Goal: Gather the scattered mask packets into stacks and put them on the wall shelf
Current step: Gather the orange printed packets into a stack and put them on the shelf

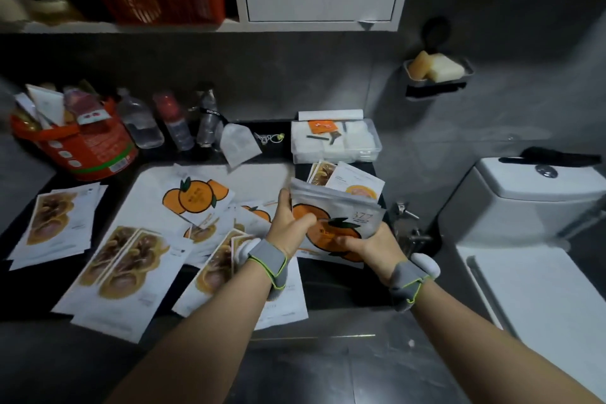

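Stack of glossy white foil mask packets with orange-fruit print [341, 220] is in both my hands, above the dark counter [324, 289], right end, just before the clear plastic box [328, 157]. Left hand [288, 223] grips its left edge, right hand [367, 246] pinches the near corner. Long side runs across, hand to hand. Loose brown-print packets [121, 259] lie left, nearer my left hand. White wall shelf [82, 27] sits above, far-left.

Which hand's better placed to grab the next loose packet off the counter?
Left, probably. The left hand holds the stack on the side nearest the loose packets; the right hand grips its far side.
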Demonstrator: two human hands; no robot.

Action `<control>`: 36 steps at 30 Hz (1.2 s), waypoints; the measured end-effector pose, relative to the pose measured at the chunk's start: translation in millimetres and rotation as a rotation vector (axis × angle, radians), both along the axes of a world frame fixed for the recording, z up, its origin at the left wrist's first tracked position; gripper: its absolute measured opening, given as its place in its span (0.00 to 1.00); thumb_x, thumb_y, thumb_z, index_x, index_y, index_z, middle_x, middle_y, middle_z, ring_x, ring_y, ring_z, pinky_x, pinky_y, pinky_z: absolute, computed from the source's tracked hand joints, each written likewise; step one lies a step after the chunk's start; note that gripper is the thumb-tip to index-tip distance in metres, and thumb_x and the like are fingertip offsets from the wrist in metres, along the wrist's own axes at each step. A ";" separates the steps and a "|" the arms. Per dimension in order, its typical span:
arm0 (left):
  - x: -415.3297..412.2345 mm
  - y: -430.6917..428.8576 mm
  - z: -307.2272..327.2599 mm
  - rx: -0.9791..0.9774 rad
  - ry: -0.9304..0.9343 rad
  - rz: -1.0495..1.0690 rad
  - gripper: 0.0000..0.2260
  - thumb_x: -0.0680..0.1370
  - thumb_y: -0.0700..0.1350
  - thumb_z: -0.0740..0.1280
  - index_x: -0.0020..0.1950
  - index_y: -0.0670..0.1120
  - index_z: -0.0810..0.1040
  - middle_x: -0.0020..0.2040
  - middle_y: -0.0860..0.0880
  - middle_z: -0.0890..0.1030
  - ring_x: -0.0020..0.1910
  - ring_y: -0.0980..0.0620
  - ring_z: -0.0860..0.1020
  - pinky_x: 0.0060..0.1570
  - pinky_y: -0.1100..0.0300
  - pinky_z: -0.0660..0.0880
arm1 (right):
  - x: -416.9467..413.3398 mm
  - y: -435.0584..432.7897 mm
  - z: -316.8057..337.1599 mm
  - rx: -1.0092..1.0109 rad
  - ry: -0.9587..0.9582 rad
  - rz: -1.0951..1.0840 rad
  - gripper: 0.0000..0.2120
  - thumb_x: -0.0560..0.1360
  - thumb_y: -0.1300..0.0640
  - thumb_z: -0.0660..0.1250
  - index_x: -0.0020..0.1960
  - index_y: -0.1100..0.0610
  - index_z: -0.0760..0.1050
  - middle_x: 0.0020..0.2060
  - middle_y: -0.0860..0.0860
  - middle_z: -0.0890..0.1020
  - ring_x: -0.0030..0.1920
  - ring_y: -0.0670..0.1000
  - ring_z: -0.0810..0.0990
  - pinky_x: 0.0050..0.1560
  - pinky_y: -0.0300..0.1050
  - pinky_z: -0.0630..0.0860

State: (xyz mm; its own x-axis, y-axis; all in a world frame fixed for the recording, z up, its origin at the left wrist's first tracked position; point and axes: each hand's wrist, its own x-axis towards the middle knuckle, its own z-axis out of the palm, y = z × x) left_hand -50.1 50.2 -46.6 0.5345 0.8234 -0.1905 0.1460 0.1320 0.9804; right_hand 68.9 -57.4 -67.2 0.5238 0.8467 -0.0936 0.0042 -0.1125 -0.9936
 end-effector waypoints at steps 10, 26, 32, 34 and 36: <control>1.2 -23.7 2.5 -0.148 -0.098 0.140 0.20 0.59 0.34 0.63 0.49 0.47 0.73 0.40 0.42 0.75 0.43 0.45 0.76 0.50 0.49 0.75 | 17.0 -3.8 -3.3 0.012 0.014 0.099 0.17 0.68 0.69 0.73 0.53 0.54 0.79 0.43 0.44 0.84 0.42 0.39 0.82 0.47 0.35 0.80; 27.8 -11.3 34.9 -0.242 -0.044 0.363 0.17 0.67 0.29 0.59 0.32 0.46 0.55 0.34 0.48 0.58 0.34 0.49 0.57 0.41 0.56 0.52 | 40.5 8.1 24.6 -0.034 0.002 0.116 0.17 0.66 0.61 0.77 0.52 0.54 0.77 0.47 0.51 0.85 0.45 0.48 0.84 0.47 0.39 0.80; 55.4 0.4 49.8 -0.372 -0.196 0.409 0.09 0.64 0.36 0.66 0.40 0.43 0.70 0.43 0.47 0.70 0.51 0.42 0.68 0.53 0.51 0.66 | 59.6 1.0 38.5 0.132 0.232 -0.201 0.26 0.65 0.59 0.78 0.60 0.56 0.73 0.52 0.55 0.81 0.47 0.50 0.83 0.46 0.44 0.81; 68.4 6.1 56.1 -0.406 -0.237 0.380 0.10 0.56 0.39 0.67 0.34 0.46 0.70 0.43 0.45 0.74 0.49 0.42 0.73 0.48 0.52 0.72 | 57.5 3.8 39.0 0.277 0.419 -0.243 0.35 0.62 0.56 0.80 0.65 0.56 0.70 0.58 0.59 0.79 0.55 0.61 0.81 0.55 0.58 0.79; 83.2 15.2 57.8 -0.488 -0.296 0.324 0.18 0.48 0.40 0.66 0.37 0.44 0.72 0.48 0.42 0.78 0.49 0.41 0.77 0.50 0.50 0.76 | 49.3 11.3 44.0 0.420 0.529 -0.184 0.33 0.63 0.57 0.78 0.66 0.59 0.71 0.58 0.62 0.80 0.57 0.65 0.80 0.56 0.61 0.78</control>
State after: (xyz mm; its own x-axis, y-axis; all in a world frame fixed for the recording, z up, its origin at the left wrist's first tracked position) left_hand 33.0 65.4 11.2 0.3612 0.8077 -0.4660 -0.2428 0.5640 0.7893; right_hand 118.2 -46.1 -23.2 0.6366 0.7689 -0.0595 -0.4743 0.3295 -0.8164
